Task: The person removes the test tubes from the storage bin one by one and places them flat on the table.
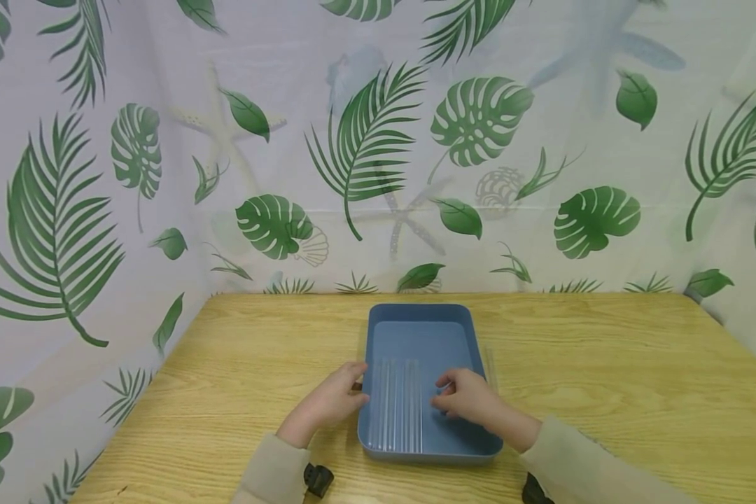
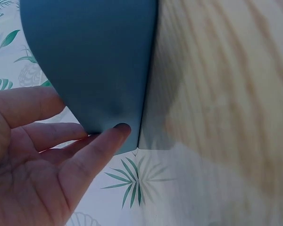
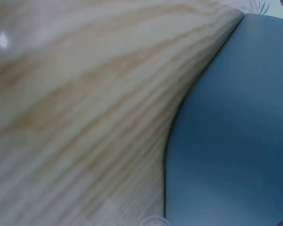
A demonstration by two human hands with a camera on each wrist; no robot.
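A blue rectangular tray (image 1: pixel 425 458) rests on the wooden table, long side pointing away from me. Inside it, along the left half, lie several clear transparent tubes (image 1: pixel 390 406) side by side. My left hand (image 1: pixel 334 399) is at the tray's left wall; in the left wrist view its fingers (image 2: pixel 96 153) reach along the tray wall (image 2: pixel 99 61) without curling round it. Over the tray's right half hangs my right hand (image 1: pixel 469 399), its fingers loosely bent, with nothing visible between them. The right wrist view shows only the tray's outer wall (image 3: pixel 231 127) and table, not the fingers.
Just right of the tray, partly behind my right hand, clear tubes (image 1: pixel 490 367) lie on the wooden table (image 1: pixel 605 378). A white leaf-print cloth (image 1: pixel 378 273) hangs at the back and both sides. Black wrist devices (image 1: pixel 318 480) sit below the sleeves.
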